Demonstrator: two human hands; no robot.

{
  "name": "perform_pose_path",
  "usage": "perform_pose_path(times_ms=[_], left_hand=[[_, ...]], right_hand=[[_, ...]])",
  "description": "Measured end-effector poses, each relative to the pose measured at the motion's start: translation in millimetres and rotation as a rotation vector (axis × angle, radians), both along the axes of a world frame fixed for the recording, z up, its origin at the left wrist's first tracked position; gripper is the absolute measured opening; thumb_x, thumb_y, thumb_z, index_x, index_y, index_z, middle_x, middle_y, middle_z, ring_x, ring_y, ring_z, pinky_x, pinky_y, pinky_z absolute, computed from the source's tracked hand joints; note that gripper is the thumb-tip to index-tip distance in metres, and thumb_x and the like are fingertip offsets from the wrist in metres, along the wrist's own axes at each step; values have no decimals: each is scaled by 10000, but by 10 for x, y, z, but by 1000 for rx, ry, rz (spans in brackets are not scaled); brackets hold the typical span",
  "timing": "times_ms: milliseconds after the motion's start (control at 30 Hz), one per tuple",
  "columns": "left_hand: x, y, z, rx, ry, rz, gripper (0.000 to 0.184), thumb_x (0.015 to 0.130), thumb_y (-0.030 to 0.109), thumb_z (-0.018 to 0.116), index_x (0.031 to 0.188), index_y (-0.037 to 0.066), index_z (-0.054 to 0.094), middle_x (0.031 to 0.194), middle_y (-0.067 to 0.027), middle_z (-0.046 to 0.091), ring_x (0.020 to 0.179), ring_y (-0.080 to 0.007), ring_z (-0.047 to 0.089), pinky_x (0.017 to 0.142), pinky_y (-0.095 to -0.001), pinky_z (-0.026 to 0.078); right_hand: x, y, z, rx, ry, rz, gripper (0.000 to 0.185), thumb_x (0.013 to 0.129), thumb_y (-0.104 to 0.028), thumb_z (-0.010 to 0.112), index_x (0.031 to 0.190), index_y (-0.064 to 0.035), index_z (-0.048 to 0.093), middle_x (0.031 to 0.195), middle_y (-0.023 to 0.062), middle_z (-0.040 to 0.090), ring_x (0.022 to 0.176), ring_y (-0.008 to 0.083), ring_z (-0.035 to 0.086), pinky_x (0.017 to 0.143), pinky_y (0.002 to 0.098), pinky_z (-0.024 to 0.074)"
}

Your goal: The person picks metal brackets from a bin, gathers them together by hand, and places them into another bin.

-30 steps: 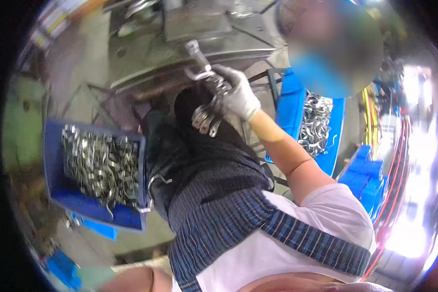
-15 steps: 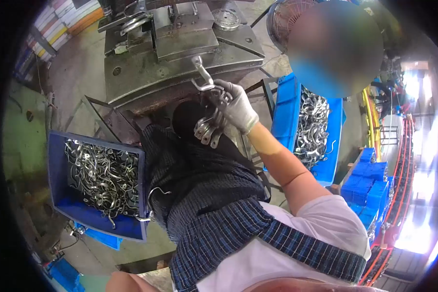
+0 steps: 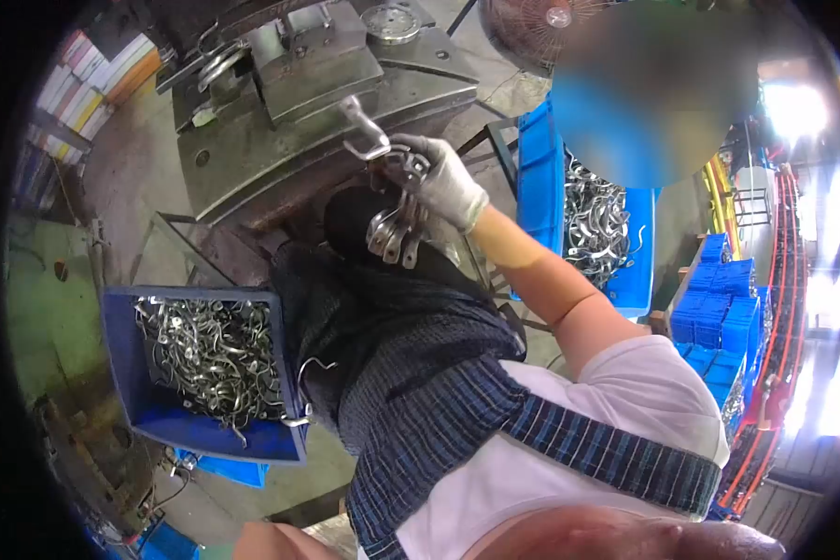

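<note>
My right hand (image 3: pixel 443 187), in a pale work glove, is closed around a bunch of bent metal brackets (image 3: pixel 397 233) with flattened, holed ends. One of these, a shiny bent bracket (image 3: pixel 366 129), sticks up beyond the fingers towards the steel machine bed (image 3: pixel 280 154). The bunch hangs over my dark apron (image 3: pixel 373 317), just in front of the bed's near edge. Of my left arm (image 3: pixel 285 541), only a bit of skin shows at the bottom edge; the left hand is out of sight.
A dark blue bin (image 3: pixel 201 446) heaped with bent metal parts stands at left, one part hooked over its rim. At right is a light blue bin (image 3: pixel 539 177) with similar parts. Beyond are a fan (image 3: pixel 523 33), a blurred person (image 3: pixel 653 103) and stacked blue crates (image 3: pixel 719 303).
The whole view has shifted slightly, with the machine bed now further left and the dark blue bin lower. My right hand keeps its hold on the brackets.
</note>
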State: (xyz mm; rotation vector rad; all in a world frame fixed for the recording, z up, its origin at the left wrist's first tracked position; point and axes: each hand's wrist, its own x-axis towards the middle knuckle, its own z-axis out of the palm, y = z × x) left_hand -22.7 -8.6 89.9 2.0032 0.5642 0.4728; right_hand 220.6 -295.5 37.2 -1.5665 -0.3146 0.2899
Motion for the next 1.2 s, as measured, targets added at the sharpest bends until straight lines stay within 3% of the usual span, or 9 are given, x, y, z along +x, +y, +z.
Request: perform_pose_path(times_ms=[200,433,633,900,933,967,1033,1133,1200], left_hand=[[-62,-57,63,-5,1,7,315,748,48,485,1057,-17,489,1091,-137,515,972,-197,514,859,-322,401],[-86,-97,200,13,-7,-13,323,727,35,504,1046,-14,498,1087,-135,518,971,-200,517,857,-324,402],[-146,-130,150,1,4,18,330,708,24,520,1036,-12,506,1084,-134,521,970,-202,519,854,-325,404],[-155,-127,169,-7,9,27,341,683,10,542,1023,-9,516,1079,-132,525,968,-206,522,851,-327,406],[-131,-126,138,-16,7,24,343,680,8,544,1022,-9,518,1078,-132,525,968,-206,522,851,-327,406],[-135,-135,140,-23,16,25,344,677,6,547,1020,-9,519,1078,-132,526,968,-206,523,851,-327,406],[-124,-142,169,-13,11,27,347,671,3,552,1017,-8,521,1077,-132,527,967,-207,523,850,-328,407],[-100,-139,140,-17,4,19,352,662,-3,560,1012,-7,525,1075,-131,528,967,-209,525,849,-328,408],[-89,-143,144,-19,2,21,355,656,-6,566,1009,-6,528,1074,-130,529,966,-209,525,848,-329,408]], right_hand=[[14,10,58,-90,-134,-60,231,739,-22,603,963,12,561,793,21,590,722,51,522,651,204,443],[35,149,247,73,-107,-133,186,781,17,533,964,11,562,831,41,603,732,65,530,654,200,434],[458,248,-148,-117,-359,-198,265,738,43,549,1001,16,541,880,54,603,808,75,543,717,204,439],[627,374,-268,231,-176,-258,284,730,26,533,1013,49,534,837,60,613,763,81,540,683,194,432],[650,369,-273,-44,-404,-321,271,736,28,522,1006,52,536,814,64,613,745,78,534,681,203,435],[689,317,-290,-179,-341,-260,362,727,64,571,1079,26,496,971,86,582,877,116,551,783,223,442],[679,355,-244,72,-192,-221,365,726,51,578,1082,27,498,968,76,583,869,111,550,777,221,440],[633,397,-132,87,-247,-302,239,755,39,532,993,43,547,822,58,604,737,64,514,661,193,426],[675,376,-177,53,-225,-244,265,754,31,543,1019,25,538,867,47,600,778,75,530,696,209,433]])
